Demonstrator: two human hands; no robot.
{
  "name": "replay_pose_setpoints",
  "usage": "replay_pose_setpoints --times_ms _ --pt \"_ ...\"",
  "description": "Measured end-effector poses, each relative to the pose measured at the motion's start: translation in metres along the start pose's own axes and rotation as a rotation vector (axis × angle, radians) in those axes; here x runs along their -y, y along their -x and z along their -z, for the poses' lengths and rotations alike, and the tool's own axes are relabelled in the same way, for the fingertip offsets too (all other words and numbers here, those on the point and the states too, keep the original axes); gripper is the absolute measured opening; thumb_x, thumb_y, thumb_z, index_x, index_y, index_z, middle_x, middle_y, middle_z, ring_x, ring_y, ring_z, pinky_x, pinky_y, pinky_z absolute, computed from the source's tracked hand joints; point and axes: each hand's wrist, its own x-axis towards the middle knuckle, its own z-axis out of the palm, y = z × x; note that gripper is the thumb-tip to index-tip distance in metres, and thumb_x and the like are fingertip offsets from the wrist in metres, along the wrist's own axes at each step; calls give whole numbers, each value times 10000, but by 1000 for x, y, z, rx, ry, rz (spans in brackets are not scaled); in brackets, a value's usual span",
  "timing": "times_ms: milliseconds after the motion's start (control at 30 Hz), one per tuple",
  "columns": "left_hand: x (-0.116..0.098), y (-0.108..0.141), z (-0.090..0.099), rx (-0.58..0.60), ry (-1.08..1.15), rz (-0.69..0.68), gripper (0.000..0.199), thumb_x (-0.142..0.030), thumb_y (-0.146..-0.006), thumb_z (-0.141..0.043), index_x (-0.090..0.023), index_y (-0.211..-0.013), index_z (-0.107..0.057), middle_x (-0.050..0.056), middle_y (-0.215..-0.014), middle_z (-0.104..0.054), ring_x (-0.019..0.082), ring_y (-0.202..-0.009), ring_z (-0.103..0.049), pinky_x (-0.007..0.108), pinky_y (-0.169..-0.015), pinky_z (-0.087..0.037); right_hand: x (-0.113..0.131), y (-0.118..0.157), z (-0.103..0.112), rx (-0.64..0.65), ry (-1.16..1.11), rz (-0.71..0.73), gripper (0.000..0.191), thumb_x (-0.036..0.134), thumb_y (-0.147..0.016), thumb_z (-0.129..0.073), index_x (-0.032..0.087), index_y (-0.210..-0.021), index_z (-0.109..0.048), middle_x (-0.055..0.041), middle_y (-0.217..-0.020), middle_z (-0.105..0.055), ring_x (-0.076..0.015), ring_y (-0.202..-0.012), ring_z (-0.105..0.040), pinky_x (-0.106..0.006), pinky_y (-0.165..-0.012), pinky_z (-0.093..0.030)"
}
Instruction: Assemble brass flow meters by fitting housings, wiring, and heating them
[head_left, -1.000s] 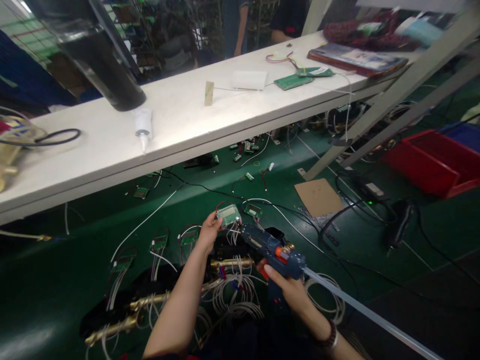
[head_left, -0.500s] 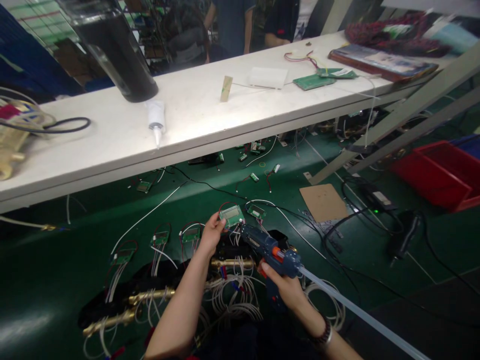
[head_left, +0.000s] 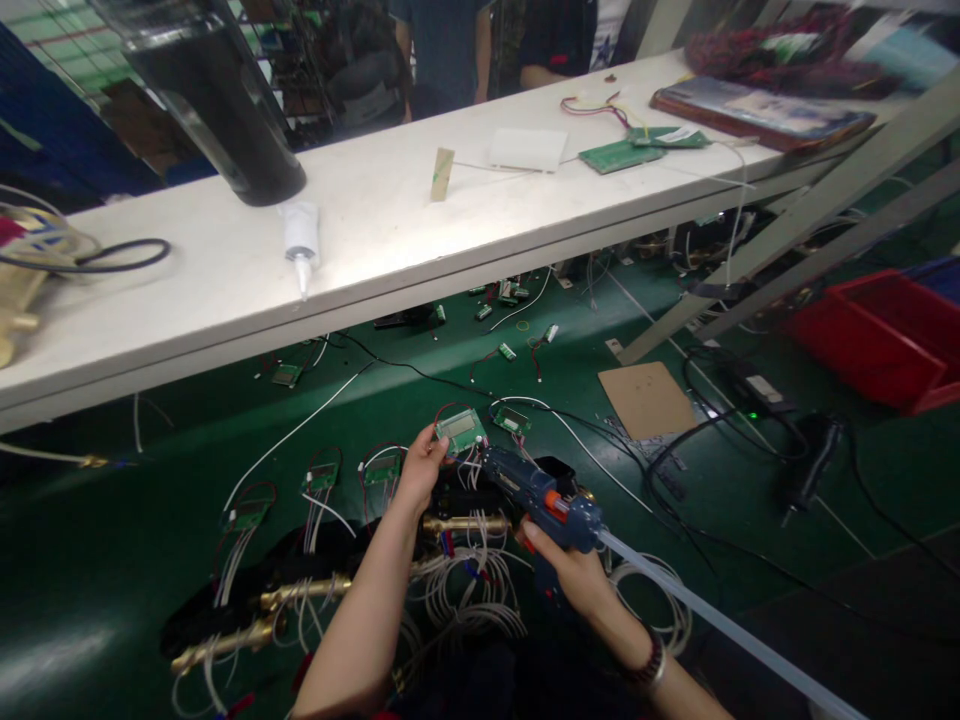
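Between the thumb and fingers of my left hand (head_left: 424,466) is a green circuit board (head_left: 460,428) with a grey display, held by its left edge. My right hand (head_left: 576,575) grips a dark blue glue gun (head_left: 525,484) with orange parts. The gun's nozzle points at the board's lower right corner, very close to it; whether they touch I cannot tell. A long translucent glue stick (head_left: 697,606) runs out of the gun's back. Below my hands lie brass pipe fittings (head_left: 466,525) with coiled white cables (head_left: 465,590). More wired circuit boards (head_left: 382,468) lie to the left.
A white shelf (head_left: 375,240) crosses ahead, bearing a dark bottle (head_left: 225,120), a white tube (head_left: 301,240) and green boards (head_left: 621,156). On the green surface are cardboard (head_left: 646,400), a black power adapter (head_left: 757,385) and a red bin (head_left: 885,340). People stand beyond the shelf.
The view has shifted slightly, so the shelf and its items sit a little further left. Both hands, the board and the glue gun keep nearly the same positions.
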Motion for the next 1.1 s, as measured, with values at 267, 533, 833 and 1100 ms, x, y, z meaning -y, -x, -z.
replay_pose_setpoints --times_ms 267,533,833,1100 --pt "3 -1 3 -2 13 1 646 -430 -578 -796 -127 -1114 -599 68 -915 -645 133 -694 -536 207 -576 -446 1 1 2 41 33 2 579 693 -525 -707 182 -796 -727 -105 -853 -704 -323 -867 -637 -517 -908 -449" --pt "3 -1 4 5 19 9 678 -436 -571 -794 -119 -1135 -591 85 -941 -652 134 -695 -547 202 -571 -444 6 2 7 -14 43 72 555 682 -570 -691 165 -772 -709 -115 -818 -699 -307 -824 -642 -479 -855 -489" --pt "2 0 5 12 3 9 663 -441 -580 -790 -125 -1128 -592 83 -945 -648 135 -699 -543 208 -584 -447 6 -1 6 -46 65 117 537 682 -581 -677 171 -743 -706 -86 -775 -700 -273 -772 -640 -407 -774 -529" --pt "3 -1 6 22 8 13 680 -462 -569 -792 -139 -1134 -592 85 -958 -644 145 -721 -556 212 -591 -457 8 -2 7 -58 74 105 534 669 -571 -681 171 -762 -712 -89 -779 -703 -285 -777 -646 -431 -788 -532"
